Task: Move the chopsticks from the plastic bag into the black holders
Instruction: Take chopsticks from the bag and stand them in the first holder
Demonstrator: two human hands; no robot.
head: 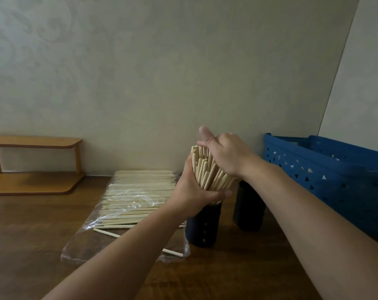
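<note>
At centre, the left hand curls round pale wooden chopsticks standing in a black cylindrical holder. The right hand lies flat-fingered on their squared tops. Crinkled clear plastic bag lies at nine o'clock.

You see pale cream chopsticks standing in a black holder dotted with small holes, and a second black holder beside it. The plastic bag is clear and glossy over more cream sticks. Your desk is dark brown woodgrain. The basket is deep blue with triangular cut-outs; the shelf is orange-brown; the wall is beige with faint swirls.
</note>
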